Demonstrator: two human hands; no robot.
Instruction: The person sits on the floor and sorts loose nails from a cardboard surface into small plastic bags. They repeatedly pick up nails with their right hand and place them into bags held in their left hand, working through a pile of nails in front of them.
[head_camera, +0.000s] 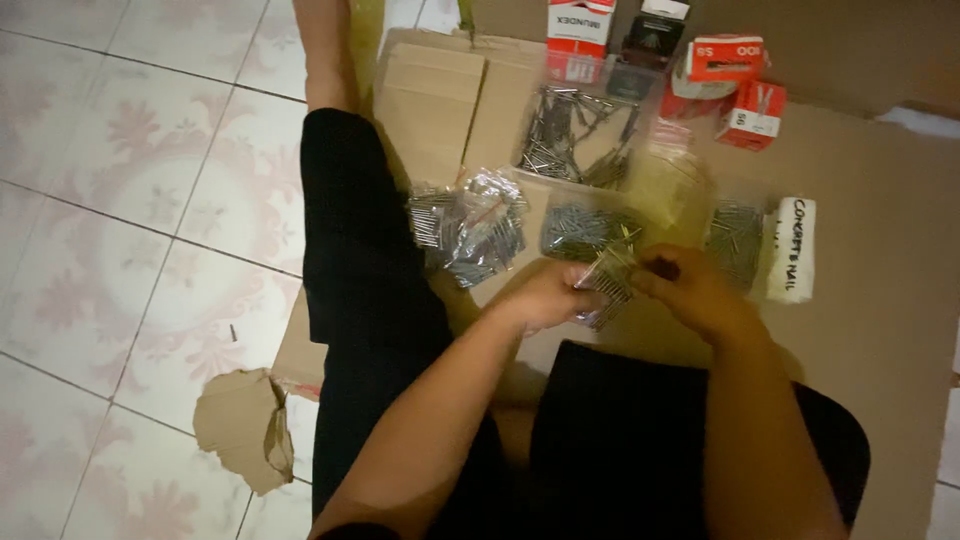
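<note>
Left hand (545, 297) and right hand (688, 290) are both clamped on a clear small bag of nails (607, 283), above the cardboard sheet (880, 330); more nail bags (470, 228) lie farther left.

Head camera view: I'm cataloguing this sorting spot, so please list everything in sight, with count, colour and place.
Small clear bag of nails: one, silvery, held between both hands.
Heap of clear nail bags: several, exact count unclear, grey metal, on the cardboard left of the hands.
Loose nails: many, dark grey, in a pile farther up the cardboard.
Small boxes: about four red and white, one dark, top of the view.
White labelled bundle: one, right of the hands.
Cardboard sheet: brown, covers the floor under everything.
Torn cardboard scrap: one, brown, on the tiled floor, pale with pink pattern.
Left hand: grips the bag.
Right hand: grips the bag.
</note>
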